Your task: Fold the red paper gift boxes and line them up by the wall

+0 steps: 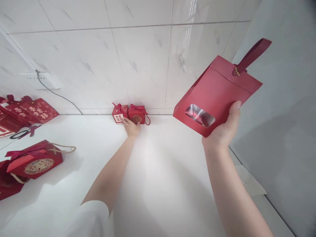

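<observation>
- Our right hand point(223, 131) grips the windowed red box point(217, 93) aloft.
- Our left hand point(132, 126) touches the small ribboned box point(137, 114) at the table's point(160, 171) back edge; whether it grasps, we cannot tell.

Our left hand point(131, 126) covers the lower front of the small box point(137, 114) by the wall, so we cannot tell whether our fingers grip it or only rest against it. Our right hand point(223, 130) hides the bottom corner of the flat red bag point(214, 95), and what lies behind its little window point(199, 116) is too blurred to name. At the left edge, the stack of red boxes point(23, 112) and the dark red bag point(7, 184) are cut off. The print on the neighbouring box point(119, 115) is too small to read.
</observation>
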Motion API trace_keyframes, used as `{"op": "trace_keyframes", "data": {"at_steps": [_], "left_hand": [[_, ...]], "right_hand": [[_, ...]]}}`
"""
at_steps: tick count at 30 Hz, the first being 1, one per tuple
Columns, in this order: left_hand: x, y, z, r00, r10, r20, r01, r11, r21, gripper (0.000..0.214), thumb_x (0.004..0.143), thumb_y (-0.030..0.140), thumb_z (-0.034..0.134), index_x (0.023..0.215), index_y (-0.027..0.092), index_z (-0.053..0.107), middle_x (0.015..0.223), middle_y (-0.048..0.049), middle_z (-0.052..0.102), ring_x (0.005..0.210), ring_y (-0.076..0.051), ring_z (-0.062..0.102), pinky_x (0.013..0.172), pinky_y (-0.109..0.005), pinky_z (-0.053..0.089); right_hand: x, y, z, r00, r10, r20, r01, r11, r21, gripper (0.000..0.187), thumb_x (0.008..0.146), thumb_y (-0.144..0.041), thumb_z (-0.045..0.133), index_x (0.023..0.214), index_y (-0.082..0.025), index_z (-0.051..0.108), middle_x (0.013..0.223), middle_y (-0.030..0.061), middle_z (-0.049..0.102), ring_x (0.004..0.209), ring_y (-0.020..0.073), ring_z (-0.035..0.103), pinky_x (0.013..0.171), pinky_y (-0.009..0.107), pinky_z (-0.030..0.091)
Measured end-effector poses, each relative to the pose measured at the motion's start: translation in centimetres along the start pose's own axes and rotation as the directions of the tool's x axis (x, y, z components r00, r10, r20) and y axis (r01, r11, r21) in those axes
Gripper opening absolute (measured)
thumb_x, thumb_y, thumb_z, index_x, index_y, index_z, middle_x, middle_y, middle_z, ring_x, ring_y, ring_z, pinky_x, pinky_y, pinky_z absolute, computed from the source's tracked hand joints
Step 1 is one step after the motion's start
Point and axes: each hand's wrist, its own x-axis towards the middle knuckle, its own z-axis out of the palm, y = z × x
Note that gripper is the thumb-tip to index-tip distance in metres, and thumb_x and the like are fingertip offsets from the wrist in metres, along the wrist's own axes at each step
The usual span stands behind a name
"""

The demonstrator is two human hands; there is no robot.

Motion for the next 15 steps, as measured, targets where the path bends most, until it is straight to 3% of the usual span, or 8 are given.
{"op": "trace_keyframes", "data": {"at_steps": [4, 10, 13, 15], "left_hand": [[0.7, 0.1, 0.6, 0.999, -0.035, -0.036, 0.035, 0.999, 0.006, 0.107, 0.081, 0.043, 0.063, 0.148, -0.008, -0.002, 0.154, -0.0383, -0.001, 0.148, -0.040, 0.004, 0.119, -0.051, 0.015], [0.8, 0.4, 0.4, 0.989, 0.012, -0.147, -0.021, 0.998, -0.064, 0.101, 0.085, 0.041, 0.059, 0.151, 0.005, -0.008, 0.156, -0.0338, -0.007, 0.149, -0.038, 0.003, 0.117, -0.056, 0.018], [0.4, 0.4, -0.3, 0.995, -0.024, -0.099, 0.013, 0.994, -0.111, 0.102, 0.085, 0.038, 0.059, 0.149, 0.000, -0.010, 0.155, -0.0352, -0.007, 0.149, -0.036, -0.001, 0.119, -0.053, 0.016], [-0.2, 0.2, -1.5, 0.992, -0.018, -0.127, 0.004, 0.994, -0.106, 0.099, 0.085, 0.037, 0.057, 0.149, 0.000, -0.009, 0.156, -0.0331, -0.007, 0.150, -0.033, -0.002, 0.119, -0.051, 0.015]], "right_hand": [[0.2, 0.1, 0.0, 1.000, -0.003, -0.004, 0.003, 1.000, 0.026, 0.037, 0.095, -0.050, 0.041, 0.119, -0.029, 0.060, 0.128, 0.0006, 0.060, 0.125, 0.0202, 0.056, 0.112, 0.048, 0.041], [0.3, -0.1, -0.2, 1.000, -0.020, 0.019, 0.021, 0.999, -0.044, 0.040, 0.096, -0.051, 0.036, 0.120, -0.029, 0.060, 0.128, 0.0036, 0.060, 0.123, 0.0229, 0.057, 0.109, 0.050, 0.044], [0.5, 0.0, -0.4, 0.999, -0.042, 0.035, 0.045, 0.994, -0.099, 0.041, 0.096, -0.053, 0.034, 0.120, -0.031, 0.059, 0.125, 0.0046, 0.060, 0.122, 0.0236, 0.058, 0.105, 0.049, 0.048], [0.4, 0.9, -0.5, 0.999, -0.037, 0.021, 0.039, 0.994, -0.105, 0.040, 0.095, -0.054, 0.035, 0.117, -0.029, 0.059, 0.122, 0.0055, 0.061, 0.120, 0.0238, 0.059, 0.101, 0.047, 0.050]]}}
